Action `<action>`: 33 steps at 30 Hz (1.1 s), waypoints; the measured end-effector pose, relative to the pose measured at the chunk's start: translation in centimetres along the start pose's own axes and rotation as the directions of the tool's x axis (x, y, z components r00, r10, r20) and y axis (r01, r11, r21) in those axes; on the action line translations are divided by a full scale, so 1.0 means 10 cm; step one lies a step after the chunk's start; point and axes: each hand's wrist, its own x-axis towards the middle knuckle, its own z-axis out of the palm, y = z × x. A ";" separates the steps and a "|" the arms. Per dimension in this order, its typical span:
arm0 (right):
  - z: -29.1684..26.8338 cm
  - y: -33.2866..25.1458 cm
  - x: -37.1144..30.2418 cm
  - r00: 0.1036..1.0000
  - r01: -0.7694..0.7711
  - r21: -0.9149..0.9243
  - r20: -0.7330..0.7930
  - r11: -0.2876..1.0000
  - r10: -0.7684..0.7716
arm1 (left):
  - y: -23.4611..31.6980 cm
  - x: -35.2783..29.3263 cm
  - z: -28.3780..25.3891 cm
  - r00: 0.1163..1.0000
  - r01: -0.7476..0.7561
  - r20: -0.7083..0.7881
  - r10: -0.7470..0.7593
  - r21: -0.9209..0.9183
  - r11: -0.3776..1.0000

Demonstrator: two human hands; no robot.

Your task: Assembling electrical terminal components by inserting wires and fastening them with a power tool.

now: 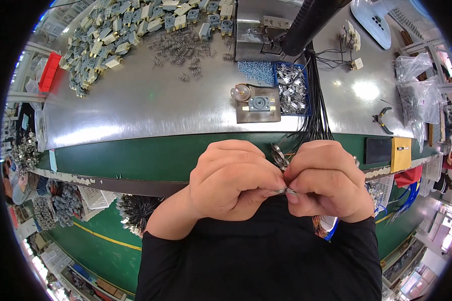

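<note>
My left hand (238, 180) and my right hand (329, 180) meet in front of my chest at the bench's near edge. Fingertips of both are pinched closed on a small thin silvery piece (284, 190), mostly covered, so its kind cannot be made out. Just beyond my fingers is a shiny curved metal object (279, 156), partly hidden by my right hand. Black cables (316, 108) run down the bench to behind my right hand. Past my hands, a metal block fixture (258, 116) carries a grey square part (260, 103) with a round centre, beside a clear bulb (241, 92).
Grey-and-cream housings (110, 40) pile at the far left, near loose springs (186, 47). Blue screws (256, 71) and a blue tray of metal clips (292, 88) lie beyond the fixture. At right are pliers (384, 120), a black tablet-like object (377, 151) and plastic bags (419, 98).
</note>
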 end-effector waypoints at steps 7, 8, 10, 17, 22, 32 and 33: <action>0.02 0.01 0.00 0.999 0.046 -0.027 -0.021 0.999 -0.046 | 0.01 -0.01 -0.03 0.998 0.005 0.066 -0.006 0.020 1.000; 0.02 0.01 0.00 0.999 0.041 -0.030 -0.019 0.999 -0.042 | 0.01 -0.02 -0.03 0.998 0.006 0.066 -0.007 0.020 1.000; 0.02 0.01 0.01 0.999 0.035 -0.014 -0.018 0.999 -0.035 | 0.01 -0.02 -0.03 0.998 0.017 0.062 -0.018 0.005 1.000; 0.02 0.00 0.00 1.000 -0.002 0.031 -0.008 1.000 0.002 | 0.01 -0.03 -0.02 0.999 0.016 0.045 -0.016 0.003 1.000; 0.03 0.00 -0.01 1.000 -0.016 0.073 -0.014 0.997 0.017 | -0.01 -0.04 0.03 0.999 0.004 -0.044 -0.006 -0.043 0.999; -0.02 -0.07 -0.05 0.986 -0.158 0.106 0.062 0.982 0.152 | -0.02 -0.05 0.03 0.999 0.010 -0.045 -0.014 -0.092 0.996; -0.02 -0.07 -0.06 0.986 -0.158 0.105 0.061 0.982 0.152 | -0.02 -0.05 0.03 0.999 0.004 -0.042 -0.008 -0.093 0.996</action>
